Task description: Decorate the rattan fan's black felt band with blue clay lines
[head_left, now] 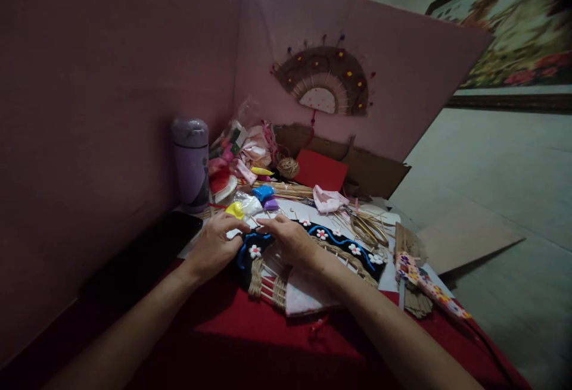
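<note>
A handmade fan (313,286) lies on the table, with a black band, white clay flowers, blue wavy lines, woven twine and a pale base. My left hand (217,244) is at the fan's upper left edge, thumb and index finger close together. Facing it from the right, my right hand (292,240) reaches over the black band with its fingers bent inward. Whatever the fingertips pinch is too small to make out. Just beyond them sit yellow clay (235,210), a blue clay packet (263,192) and a purple packet (270,204).
A purple bottle (191,167) stands at the left, behind a dark flat object (147,253). Gold-handled scissors (369,227), a twine ball (288,167) and pink cloth (328,199) lie behind the fan. At right is a flower-patterned tool (431,287) with a cord. Another fan (326,77) hangs on the panel.
</note>
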